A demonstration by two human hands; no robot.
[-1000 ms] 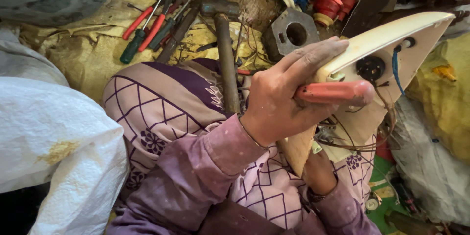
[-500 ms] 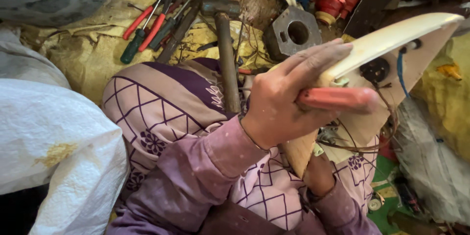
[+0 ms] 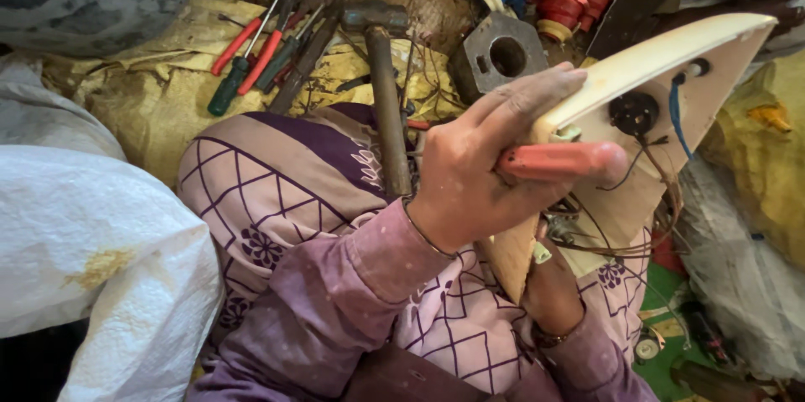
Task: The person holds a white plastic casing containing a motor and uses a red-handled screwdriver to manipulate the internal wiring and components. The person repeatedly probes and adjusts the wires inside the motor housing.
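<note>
A cream appliance cover (image 3: 662, 62) is held up over the lap, with its open inner side shown. The left hand (image 3: 490, 171) is closed on one red screwdriver handle (image 3: 558, 160), with its fingers stretched over the cover's rim. The right hand (image 3: 549, 289) is seen below the cover, mostly hidden; its grip cannot be told. One hammer (image 3: 381, 75) lies on the floor behind.

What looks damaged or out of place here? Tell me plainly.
The cream wedge-shaped housing is open, with loose brown wires and a blue wire hanging free. The left hand grips a red-handled tool against it. A hammer lies among scattered screwdrivers.
</note>
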